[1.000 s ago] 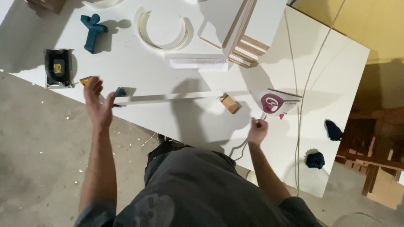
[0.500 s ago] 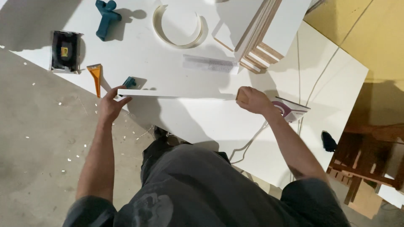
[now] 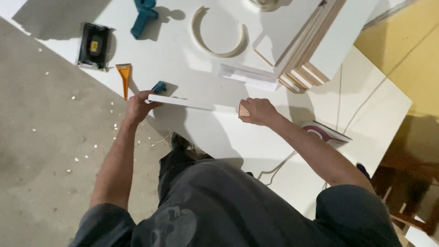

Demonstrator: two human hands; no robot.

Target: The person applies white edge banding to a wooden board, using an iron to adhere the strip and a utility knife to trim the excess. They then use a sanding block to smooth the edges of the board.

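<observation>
Gripping white strip (image 3: 183, 101): left hand (image 3: 137, 106), right hand (image 3: 257, 111).

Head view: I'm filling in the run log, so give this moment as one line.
left hand: grips end of white strip | right hand: presses small wooden block to strip | surface: white table

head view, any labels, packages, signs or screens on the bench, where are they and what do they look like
Yellow label: small rectangle on the black power tool at the white bench's far left edge.
Roll with purple-and-white printed face: beside the right forearm.
No signs or screens.
</observation>
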